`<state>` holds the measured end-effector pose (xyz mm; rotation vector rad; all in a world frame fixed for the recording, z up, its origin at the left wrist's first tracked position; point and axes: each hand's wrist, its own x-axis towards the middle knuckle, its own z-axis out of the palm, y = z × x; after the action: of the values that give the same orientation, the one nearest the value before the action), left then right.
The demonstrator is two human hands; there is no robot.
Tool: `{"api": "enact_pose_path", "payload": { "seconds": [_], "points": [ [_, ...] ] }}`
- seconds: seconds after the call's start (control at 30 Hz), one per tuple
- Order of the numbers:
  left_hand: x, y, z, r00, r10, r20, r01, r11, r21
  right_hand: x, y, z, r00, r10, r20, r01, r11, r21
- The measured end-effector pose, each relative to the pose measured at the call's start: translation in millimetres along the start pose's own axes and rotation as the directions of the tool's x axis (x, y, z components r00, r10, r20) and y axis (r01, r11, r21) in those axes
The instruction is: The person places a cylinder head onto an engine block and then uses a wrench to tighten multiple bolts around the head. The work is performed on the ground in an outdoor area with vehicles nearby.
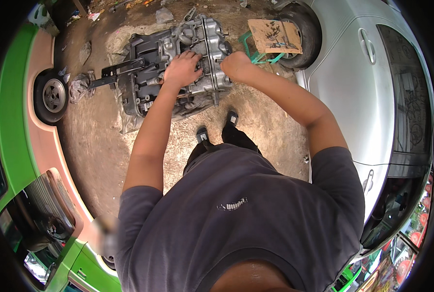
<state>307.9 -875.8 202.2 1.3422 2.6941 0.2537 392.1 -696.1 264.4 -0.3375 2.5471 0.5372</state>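
Observation:
A grey metal car engine (208, 39) lies on the ground before me. My left hand (183, 69) rests on its top with the fingers stretched out over the casting. At the engine's right end, my right hand (235, 66) is closed like a fist against the edge of the metal. Whatever its fingers grip is hidden from this view. A long black metal bracket (115, 72) sticks out from the engine's left side.
A green stool (246, 45) at the upper right bears a cardboard sheet (261, 31) with small dark parts and tools. A silver car (339, 87) stands close on the right; a green and pink vehicle (44, 112) is on the left. Crumpled plastic (80, 87) lies near its wheel.

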Motion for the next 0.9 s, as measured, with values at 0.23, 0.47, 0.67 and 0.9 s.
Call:
{"api": "enact_pose_path", "payload": {
  "seconds": [0.23,0.47,0.67,0.9],
  "points": [
    [1,2,-5,0.999,-0.041,0.025,0.041,0.999,-0.007,19,49,16,0.973,-0.205,-0.109,0.184,0.967,-0.175],
    [3,3,-1,0.999,-0.038,-0.022,0.038,0.999,-0.001,38,96,62,0.978,-0.132,-0.165,0.185,0.912,0.368],
    [5,4,0,0.999,-0.050,0.003,0.050,0.998,0.027,69,114,126,0.964,0.030,-0.265,0.188,0.627,0.756],
    [7,5,-1,0.998,-0.059,0.017,0.058,0.997,0.042,84,95,218,0.997,-0.055,0.044,-0.046,-0.026,0.999]
  ]
}}
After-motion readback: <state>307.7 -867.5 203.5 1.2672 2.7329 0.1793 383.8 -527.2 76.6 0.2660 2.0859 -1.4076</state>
